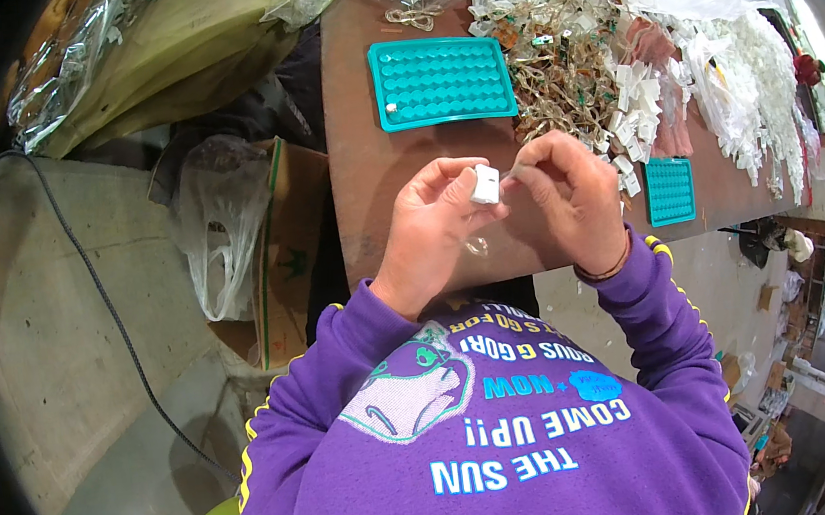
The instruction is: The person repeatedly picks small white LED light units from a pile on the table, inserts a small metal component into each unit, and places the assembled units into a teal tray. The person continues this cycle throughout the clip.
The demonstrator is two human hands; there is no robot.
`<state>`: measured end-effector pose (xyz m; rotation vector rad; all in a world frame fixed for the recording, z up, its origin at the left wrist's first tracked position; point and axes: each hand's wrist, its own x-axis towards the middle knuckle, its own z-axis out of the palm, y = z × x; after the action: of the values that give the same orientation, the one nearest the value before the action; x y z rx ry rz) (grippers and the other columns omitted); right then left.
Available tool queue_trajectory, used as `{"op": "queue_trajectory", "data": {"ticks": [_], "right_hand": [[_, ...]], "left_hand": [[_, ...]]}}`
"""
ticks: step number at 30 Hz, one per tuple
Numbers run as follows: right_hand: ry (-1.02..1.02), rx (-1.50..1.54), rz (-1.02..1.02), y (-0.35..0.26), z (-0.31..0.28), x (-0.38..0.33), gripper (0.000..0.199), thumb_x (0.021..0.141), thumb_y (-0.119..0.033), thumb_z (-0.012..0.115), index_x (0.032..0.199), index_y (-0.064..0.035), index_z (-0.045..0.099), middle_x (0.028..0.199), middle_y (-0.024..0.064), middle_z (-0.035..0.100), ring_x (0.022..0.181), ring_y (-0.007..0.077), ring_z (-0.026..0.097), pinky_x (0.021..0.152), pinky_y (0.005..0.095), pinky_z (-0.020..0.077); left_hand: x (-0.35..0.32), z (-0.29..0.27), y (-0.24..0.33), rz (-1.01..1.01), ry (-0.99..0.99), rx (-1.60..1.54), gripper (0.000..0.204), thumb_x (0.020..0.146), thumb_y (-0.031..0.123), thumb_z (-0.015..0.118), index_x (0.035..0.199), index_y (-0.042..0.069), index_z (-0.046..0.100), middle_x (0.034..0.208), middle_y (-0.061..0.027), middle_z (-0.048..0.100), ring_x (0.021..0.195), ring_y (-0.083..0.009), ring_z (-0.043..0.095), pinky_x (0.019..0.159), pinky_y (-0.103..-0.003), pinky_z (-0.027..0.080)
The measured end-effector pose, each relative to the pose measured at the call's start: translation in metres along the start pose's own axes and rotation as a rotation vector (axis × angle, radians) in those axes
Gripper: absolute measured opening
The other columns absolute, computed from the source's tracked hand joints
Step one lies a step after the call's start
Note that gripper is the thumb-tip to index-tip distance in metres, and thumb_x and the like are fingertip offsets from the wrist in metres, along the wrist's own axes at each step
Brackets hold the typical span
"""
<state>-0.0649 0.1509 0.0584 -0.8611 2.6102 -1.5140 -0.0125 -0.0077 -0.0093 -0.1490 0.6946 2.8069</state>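
Note:
Over the near edge of the brown table, my left hand (pixel 420 237) grips a small white plastic box (pixel 486 184) between thumb and fingers. A small dark slot shows on the box's face. Just to its right, the thumb and forefinger of my right hand (pixel 571 190) are pinched together close to the box. Something thin and pale seems to be between those fingertips, too small to name. A clear thin loop (pixel 477 246) hangs below the left fingers. Beyond the hands lies a teal tray (pixel 444 81) with rows of small hollows and one small pale piece in its near left corner.
A tangled heap of thin wires (pixel 564 71) covers the table's far middle, with several white plastic boxes (pixel 635 111) beside it. Farther right are white pieces (pixel 769 109) and plastic bags. A smaller teal tray (pixel 670 190) lies right. A cardboard box (pixel 283 251) stands left of the table.

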Motion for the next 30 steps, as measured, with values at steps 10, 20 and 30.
{"op": "queue_trajectory", "data": {"ticks": [10, 20, 30], "right_hand": [[-0.063, -0.223, -0.137, -0.01, 0.001, 0.001, 0.014, 0.079, 0.005, 0.065, 0.09, -0.0005, 0.057, 0.082, 0.0129, 0.058, 0.07, 0.0298, 0.062, 0.059, 0.0344, 0.0505], [0.005, -0.208, -0.117, -0.004, 0.014, -0.007, 0.014, 0.079, 0.004, 0.065, 0.089, -0.0019, 0.057, 0.083, 0.0124, 0.059, 0.069, 0.0311, 0.063, 0.057, 0.0357, 0.0505], [0.005, -0.162, -0.115, 0.001, 0.006, -0.01, 0.014, 0.081, 0.004, 0.064, 0.092, -0.002, 0.058, 0.081, 0.0131, 0.058, 0.068, 0.0312, 0.062, 0.056, 0.0355, 0.0489]], "left_hand": [[0.0, 0.004, -0.002, 0.016, 0.054, -0.012, 0.021, 0.095, 0.014, 0.062, 0.11, 0.0, 0.06, 0.099, -0.008, 0.065, 0.086, -0.0159, 0.064, 0.081, -0.031, 0.055], [0.0, 0.006, -0.003, 0.05, 0.092, 0.132, 0.019, 0.095, 0.014, 0.062, 0.108, -0.001, 0.06, 0.096, -0.007, 0.066, 0.083, -0.0136, 0.064, 0.077, -0.028, 0.054], [-0.003, 0.009, -0.001, 0.049, 0.082, 0.143, 0.026, 0.096, 0.02, 0.061, 0.109, -0.002, 0.06, 0.096, -0.0088, 0.066, 0.081, -0.0159, 0.064, 0.076, -0.029, 0.054]]}}
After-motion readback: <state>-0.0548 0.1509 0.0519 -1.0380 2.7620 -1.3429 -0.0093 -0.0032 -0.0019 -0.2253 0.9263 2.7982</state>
